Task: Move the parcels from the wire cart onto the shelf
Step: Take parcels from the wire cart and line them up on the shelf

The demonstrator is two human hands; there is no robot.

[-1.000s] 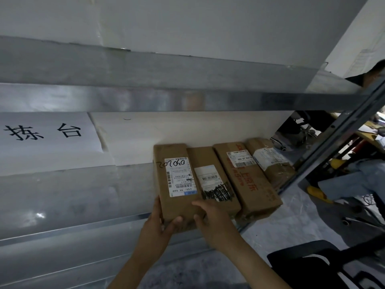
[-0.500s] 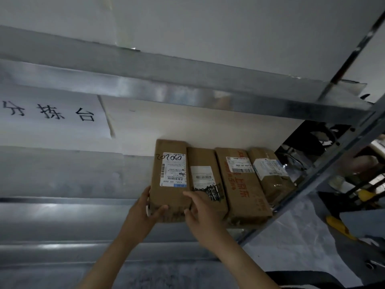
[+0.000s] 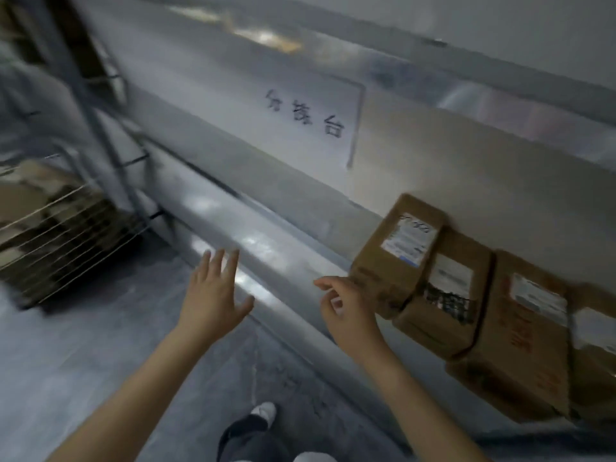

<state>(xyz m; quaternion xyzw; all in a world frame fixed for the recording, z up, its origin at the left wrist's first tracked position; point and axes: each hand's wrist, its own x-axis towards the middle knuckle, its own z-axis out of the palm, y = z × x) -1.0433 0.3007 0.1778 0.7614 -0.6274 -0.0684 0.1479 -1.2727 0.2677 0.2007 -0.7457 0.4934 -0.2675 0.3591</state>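
Far left: wire cart [image 3: 66, 238], a grid of thin pale metal rods, tilted in your view. Brown cardboard parcels in the cart [image 3: 36, 181] show through and above the rods. They are blurred and the count is unclear. Grey floor [image 3: 83, 361] beneath, smooth with a dull sheen.

Centre: shelf [image 3: 266, 248], sheet metal. It has a long flat deck with a rounded, glossy front lip that catches patches of light. Above it, a white paper sign [image 3: 310, 118] lies flat on the back panel and carries three black handwritten characters.

Your left hand [image 3: 213, 295] hangs in front of the shelf lip, back of the hand toward you. The fingers are straight and spread wide, the thumb is out to the right, and it holds nothing. The bare forearm reaches up from lower left.

Bottom centre: dark trouser leg [image 3: 246, 438] and a pale shoe [image 3: 263, 411] on the floor.

Your right hand [image 3: 350, 308] sits just beside the near corner of the leftmost parcel [image 3: 396, 258]. Its fingers are loosely curled, the index points left, and nothing is gripped. Cannot tell whether the knuckles touch the cardboard.

Right: four oblong brown cartons lie in a row on the shelf, long sides touching.
- The leftmost parcel has a white label on top.
- The second parcel [image 3: 443, 315] has a white label with dark marking below it.
- The third parcel [image 3: 520, 348] is larger, with red print and a white label.
- The fourth parcel [image 3: 596, 368] is cut off by the frame edge and shows a pale label.
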